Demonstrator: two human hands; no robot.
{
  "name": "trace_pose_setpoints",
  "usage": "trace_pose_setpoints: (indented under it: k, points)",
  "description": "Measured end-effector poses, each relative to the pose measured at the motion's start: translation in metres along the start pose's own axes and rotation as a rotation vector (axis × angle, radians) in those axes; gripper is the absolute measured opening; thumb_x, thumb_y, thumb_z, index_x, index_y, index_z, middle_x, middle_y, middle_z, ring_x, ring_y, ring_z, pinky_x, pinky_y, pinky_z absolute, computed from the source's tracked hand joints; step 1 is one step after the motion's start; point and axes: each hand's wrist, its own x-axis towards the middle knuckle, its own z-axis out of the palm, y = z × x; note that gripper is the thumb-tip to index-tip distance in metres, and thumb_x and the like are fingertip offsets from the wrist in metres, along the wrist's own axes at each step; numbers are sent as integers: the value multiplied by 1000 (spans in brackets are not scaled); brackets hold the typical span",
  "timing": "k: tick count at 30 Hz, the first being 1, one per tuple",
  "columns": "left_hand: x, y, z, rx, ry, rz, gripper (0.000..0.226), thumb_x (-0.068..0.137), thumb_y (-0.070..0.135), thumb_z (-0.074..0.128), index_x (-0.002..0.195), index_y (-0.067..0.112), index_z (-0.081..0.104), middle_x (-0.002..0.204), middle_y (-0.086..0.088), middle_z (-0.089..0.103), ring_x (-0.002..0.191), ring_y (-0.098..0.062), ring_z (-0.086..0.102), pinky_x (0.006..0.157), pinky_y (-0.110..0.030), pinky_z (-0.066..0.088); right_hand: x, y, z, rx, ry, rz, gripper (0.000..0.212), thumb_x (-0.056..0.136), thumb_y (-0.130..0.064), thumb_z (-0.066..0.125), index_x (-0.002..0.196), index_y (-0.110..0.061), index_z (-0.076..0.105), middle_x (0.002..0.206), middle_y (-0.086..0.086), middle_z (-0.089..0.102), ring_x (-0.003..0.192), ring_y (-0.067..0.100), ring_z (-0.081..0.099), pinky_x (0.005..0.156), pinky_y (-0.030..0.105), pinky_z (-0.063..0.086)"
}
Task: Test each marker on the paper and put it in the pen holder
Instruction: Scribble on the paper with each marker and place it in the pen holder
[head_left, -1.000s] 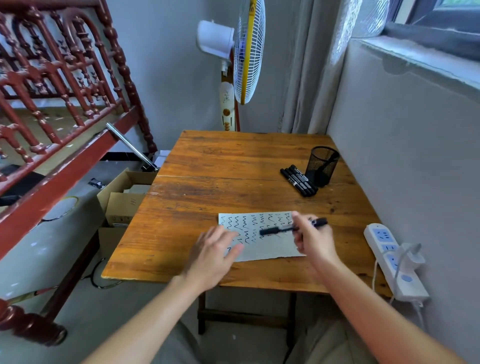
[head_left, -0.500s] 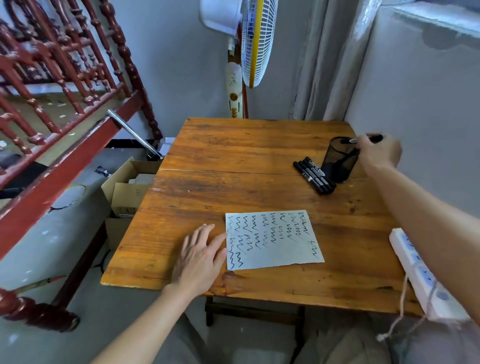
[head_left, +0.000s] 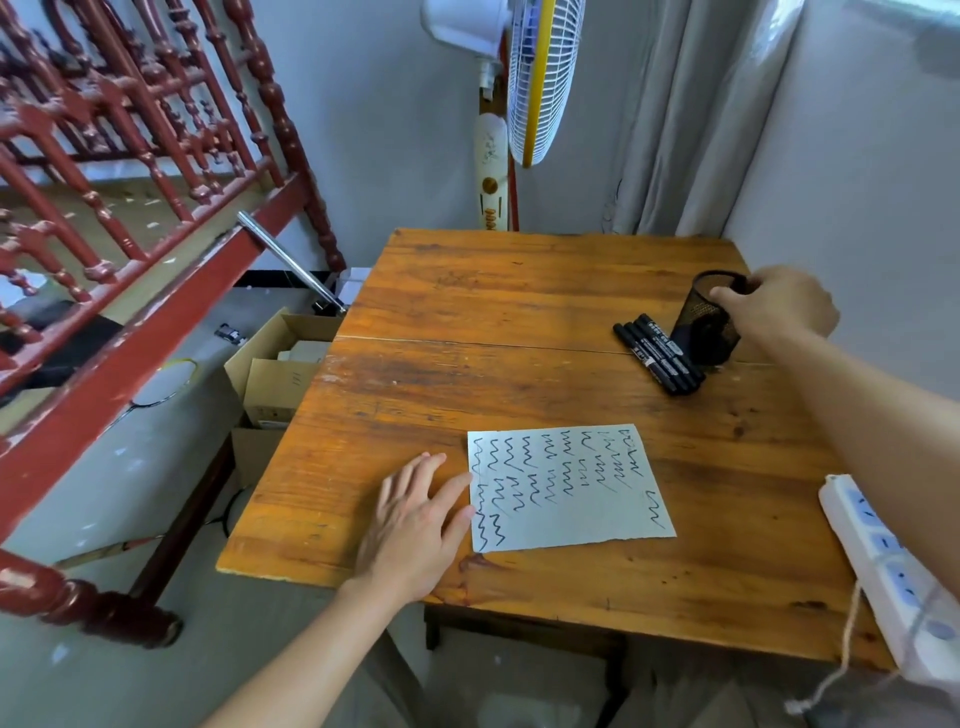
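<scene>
A black mesh pen holder (head_left: 701, 322) stands at the table's far right. My right hand (head_left: 779, 306) rests over its rim with the fingers loosely curled, and no marker shows in the hand. A dark shape sits inside the holder. A bunch of black markers (head_left: 660, 358) lies on the table against the holder's left side. The paper (head_left: 566, 493), covered in black squiggles, lies near the front edge. My left hand (head_left: 410, 525) lies flat and open on the wood, its fingertips touching the paper's left edge.
The wooden table (head_left: 519, 312) stands against a grey wall on the right. A white power strip (head_left: 883, 551) lies at its front right corner. A standing fan (head_left: 540, 78) is behind the table. Cardboard boxes (head_left: 275, 379) and a red bed frame (head_left: 130, 322) are to the left.
My right hand carried the marker from the paper up to the pen holder. The marker was above the rim half a second ago and is no longer visible in the hand. My left hand stayed put.
</scene>
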Motion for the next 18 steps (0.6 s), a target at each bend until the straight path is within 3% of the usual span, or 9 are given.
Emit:
trace_pose_setpoints:
  k: [3,6,8,10,13,18]
  points:
    - [0,1,-1,1,-17,-6,54,89,58,15,132,38,41,147,0,32,138,-19,19,110,-46,13,-15,-3,-3,19,73,-60,40,88,-44,62,116,-16,66,110,14,70,101,37,62,80,40,47]
    - [0,3,-2,6,-25,-19,57,88,59,12,133,39,38,149,2,29,139,-18,16,111,-45,10,-35,-7,1,120,109,-194,32,90,-37,61,116,-18,66,99,5,71,89,29,63,75,39,50]
    - [1,3,-2,18,-27,-21,51,91,57,18,134,39,37,149,2,28,139,-17,16,111,-46,12,-49,-8,14,115,22,-277,25,91,-35,61,109,-19,69,89,-2,69,80,20,62,69,35,52]
    - [1,3,-2,17,-36,-22,46,94,54,23,135,39,36,149,2,28,139,-17,15,112,-47,13,-59,-7,31,19,-89,-309,24,91,-35,61,108,-20,70,92,-1,72,78,19,62,65,32,51]
    - [-1,2,-3,5,-26,-20,53,90,58,16,137,38,34,149,2,28,139,-17,16,111,-48,15,-68,-2,54,-144,-244,-258,26,92,-35,61,112,-19,66,98,4,71,78,22,61,62,31,48]
    - [0,4,-1,-2,-36,-24,45,95,50,26,139,39,29,151,4,24,140,-15,12,113,-46,12,-69,5,72,-310,-265,-192,29,90,-41,63,103,-15,66,85,4,63,77,25,60,63,33,46]
